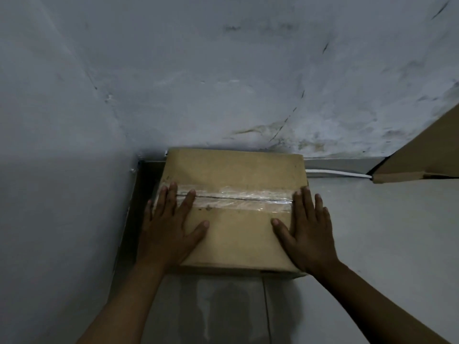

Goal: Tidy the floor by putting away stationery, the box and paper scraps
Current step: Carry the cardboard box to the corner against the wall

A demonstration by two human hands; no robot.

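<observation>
In the corner where two scuffed grey walls (223,70) meet the pale tiled floor (372,232), you have the box (236,229) set on the floor, its far edge close to the back wall and its left side near the side wall. Both your arms reach forward and down from the bottom of the view. Your left hand (169,227) lies flat on the box's top near the left edge, fingers straight and spread, thumb angled inward; its grip encloses nothing. Your right hand (305,229) lies flat at the right edge, fingers straight and pointing away from you, thumb spread inward onto the top; its grip also holds nothing, only pressing on the surface.

The box is plain brown cardboard, rectangular, with matte faces. A strip of clear, wrinkled, glossy tape (236,197) runs across the centre seam between your hands. A white cable (337,173) runs along the base of the back wall to the right. A second piece of brown cardboard (417,155) enters from the right edge.
</observation>
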